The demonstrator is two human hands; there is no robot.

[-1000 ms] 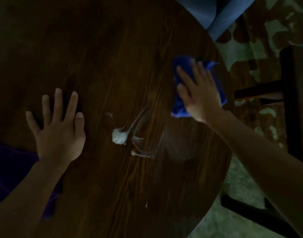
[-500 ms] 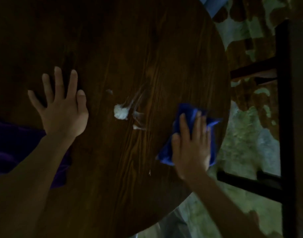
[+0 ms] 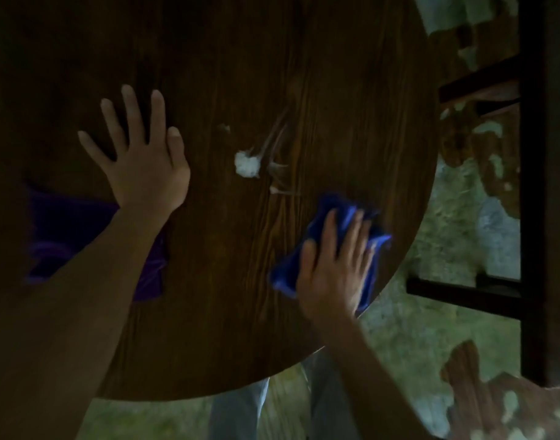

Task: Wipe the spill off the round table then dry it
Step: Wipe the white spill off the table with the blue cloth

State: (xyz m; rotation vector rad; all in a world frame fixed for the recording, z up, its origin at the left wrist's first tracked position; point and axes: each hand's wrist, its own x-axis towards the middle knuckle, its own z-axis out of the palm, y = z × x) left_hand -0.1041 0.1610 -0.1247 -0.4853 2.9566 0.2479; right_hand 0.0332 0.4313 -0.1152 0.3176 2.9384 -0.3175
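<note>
Dim light, head view looking down on the round wooden table. My right hand lies flat, fingers together and pressed on a folded blue cloth, close to the table's rim at about 4 o'clock. My left hand rests palm down with fingers spread apart, holding nothing, at about 9 o'clock; it looks like a brace. The spill, a white foamy blob with thin pale streaks trailing toward 1 o'clock, sits near the table's middle, just up and left of the cloth and not yet touched by it. A purple cloth lies partly under my left forearm at 8 o'clock, probably the one for drying. To wipe well, I judge the blue cloth should travel toward 11 o'clock with steady flat pressure, gather the blob inward rather than push it off the rim, then follow the streaks along the grain. A dark chair frame stands at 3 o'clock. No brand, label or writing readable anywhere.
</note>
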